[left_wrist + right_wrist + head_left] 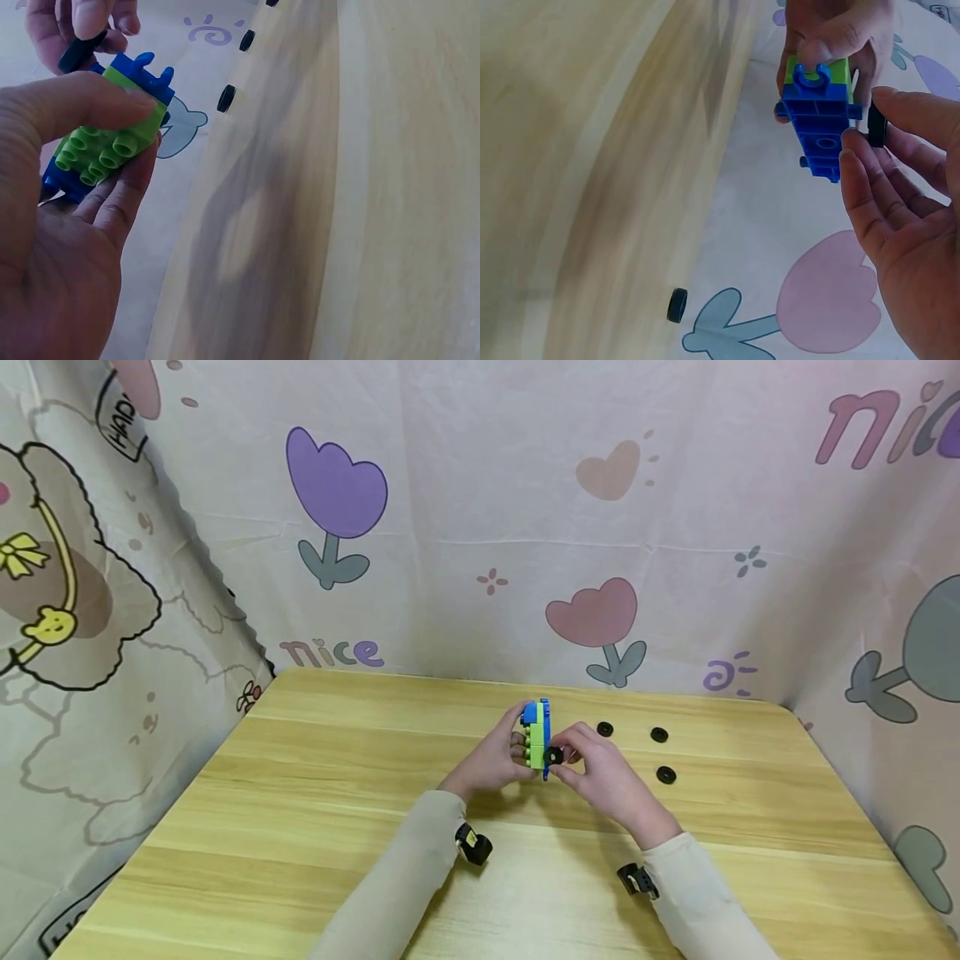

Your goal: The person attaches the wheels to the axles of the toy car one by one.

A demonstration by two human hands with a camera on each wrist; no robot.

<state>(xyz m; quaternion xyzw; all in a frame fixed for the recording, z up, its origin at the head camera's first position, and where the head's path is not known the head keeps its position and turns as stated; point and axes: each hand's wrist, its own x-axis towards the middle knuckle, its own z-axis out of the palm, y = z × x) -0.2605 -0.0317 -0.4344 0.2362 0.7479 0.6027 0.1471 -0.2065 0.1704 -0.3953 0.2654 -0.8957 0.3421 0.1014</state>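
Observation:
My left hand [497, 758] grips a toy brick vehicle [537, 735] with green studded bricks on a blue base [817, 124]. In the left wrist view the thumb lies across the green bricks [112, 146]. Short blue axle stubs and a hook-shaped end show on the base in the right wrist view. My right hand [603, 777] pinches a black wheel [877, 124] between thumb and fingers, right beside one axle stub. A narrow gap seems to stand between wheel and stub. Both hands are above the table.
Three more black wheels lie on the wooden table [337, 760] to the right: one near the right hand [604, 728], a far wheel [659, 735] and a nearer wheel [666, 775]. A printed curtain [465, 510] hangs behind the table's back edge.

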